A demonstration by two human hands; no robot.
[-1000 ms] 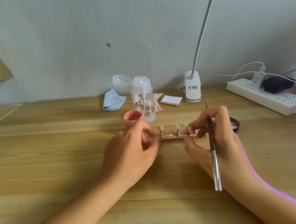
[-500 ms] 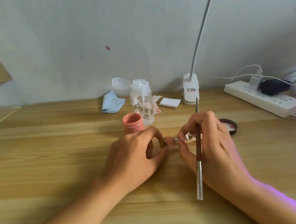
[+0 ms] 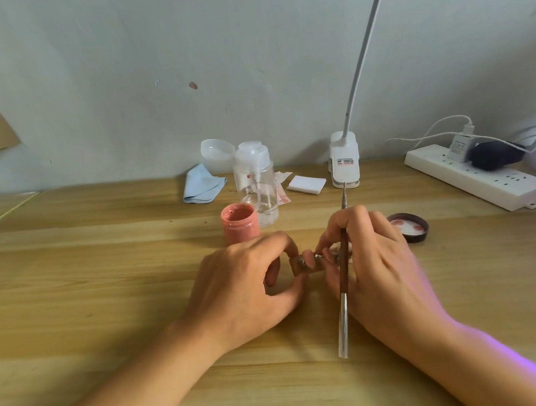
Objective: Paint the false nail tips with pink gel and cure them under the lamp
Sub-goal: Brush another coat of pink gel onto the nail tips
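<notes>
Closing in from both ends, the two hands now sit much nearer each other than a second ago, and they cover most of the wooden strip point(image 3: 305, 267), which then lay in plain sight with its small stands upright. The left hand point(image 3: 245, 290) pinches the strip's left end between thumb and forefinger. The right hand point(image 3: 376, 257) has slid left, its fingertips on a metal stand, with the brush point(image 3: 344, 280) clamped between curled fingers, silver end towards the near edge. The strip sits about mid-table point(image 3: 104, 284), tilted so that its top shows. Only a short brown piece with metal studs and one pinkish tip can be seen. The open pink jar point(image 3: 240, 226) stands just behind the left hand, the lid point(image 3: 408, 227) just right of the right hand.
</notes>
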